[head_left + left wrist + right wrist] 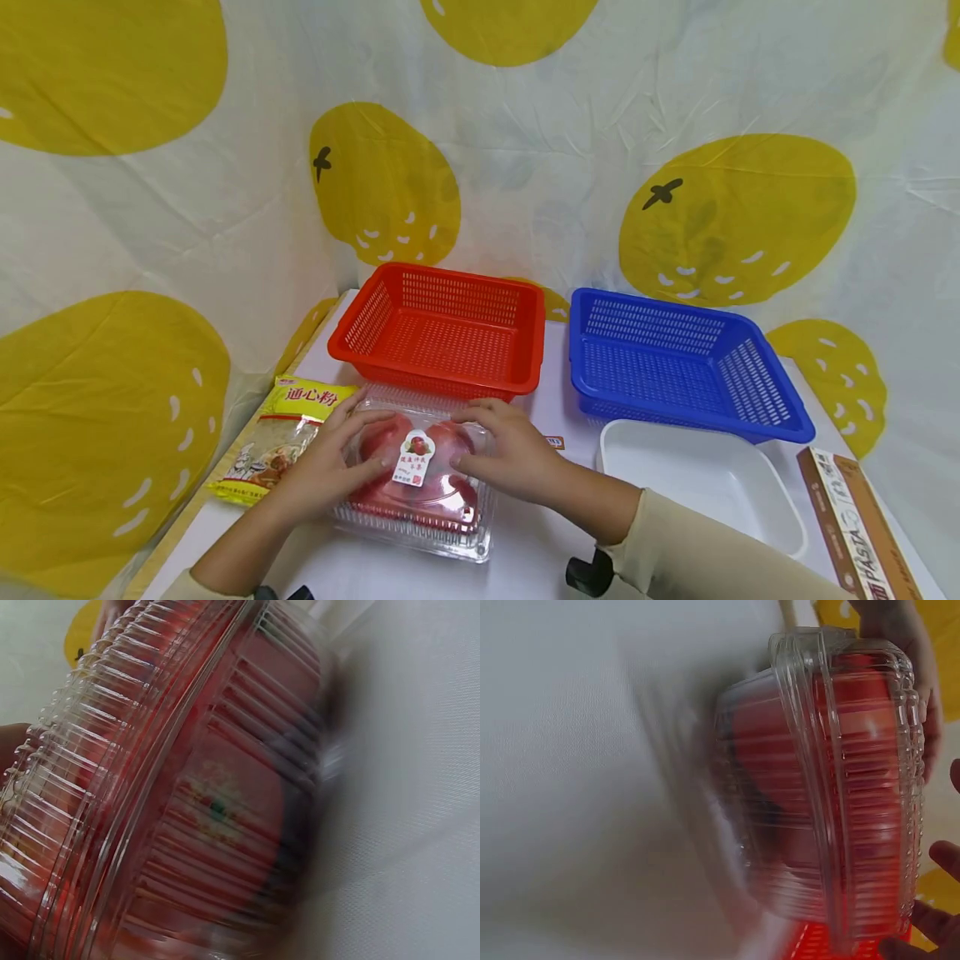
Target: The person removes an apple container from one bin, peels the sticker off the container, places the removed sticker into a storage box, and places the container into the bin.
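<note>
Clear apple clamshell sits between your left hand and right hand, neither nearer; fingers spread, not clamped.

Red fruit, blue basket, yellow-patterned white cloth

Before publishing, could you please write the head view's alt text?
A person's left hand and right hand frame a clear plastic box of red fruit. Behind are a red plastic basket and a blue plastic basket; a yellow plastic packet lies left, a white rectangular tub right.
</note>
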Demonstrator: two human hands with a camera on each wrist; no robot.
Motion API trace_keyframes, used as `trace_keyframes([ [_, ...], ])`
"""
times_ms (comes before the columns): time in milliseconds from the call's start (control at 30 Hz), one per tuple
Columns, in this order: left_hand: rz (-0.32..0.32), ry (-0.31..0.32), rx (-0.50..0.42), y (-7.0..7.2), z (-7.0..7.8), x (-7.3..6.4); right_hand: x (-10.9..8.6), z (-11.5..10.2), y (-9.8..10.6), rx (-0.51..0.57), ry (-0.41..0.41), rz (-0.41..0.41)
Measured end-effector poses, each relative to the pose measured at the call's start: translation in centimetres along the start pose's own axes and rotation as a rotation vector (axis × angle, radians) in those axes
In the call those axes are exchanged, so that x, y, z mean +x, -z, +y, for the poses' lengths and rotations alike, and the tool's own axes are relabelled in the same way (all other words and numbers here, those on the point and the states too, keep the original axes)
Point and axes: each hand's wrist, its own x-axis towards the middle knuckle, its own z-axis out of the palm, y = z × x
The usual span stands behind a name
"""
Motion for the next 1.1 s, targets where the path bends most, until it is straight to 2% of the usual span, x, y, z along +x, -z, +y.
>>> trace_keyframes([
  [200,0.000,-0.007,0.023,-0.1,-0.1,-0.1,1.1,-1.4,-0.4,-0.195,0.097,-0.096],
  [333,0.009,-0.026,0.035,-0.1,-0.2,-0.2,1.9,-2.0,-1.3,-0.309,0.138,-0.113],
  [433,0.012,-0.038,0.032,-0.2,-0.2,-0.3,2.2,-2.4,-1.9,-0.353,0.141,-0.116],
  [667,0.020,-0.054,0.039,-0.5,0.1,-0.4,2.5,-2.7,-2.6,-0.355,0.113,-0.079],
  [967,0.019,-0.026,0.049,-0.4,0.2,-0.5,4.0,-3.0,-3.6,-0.325,0.147,0.016],
  [1100,0.011,-0.034,0.041,-0.4,0.2,-0.4,4.4,-3.1,-3.5,-0.253,0.147,0.033],
])
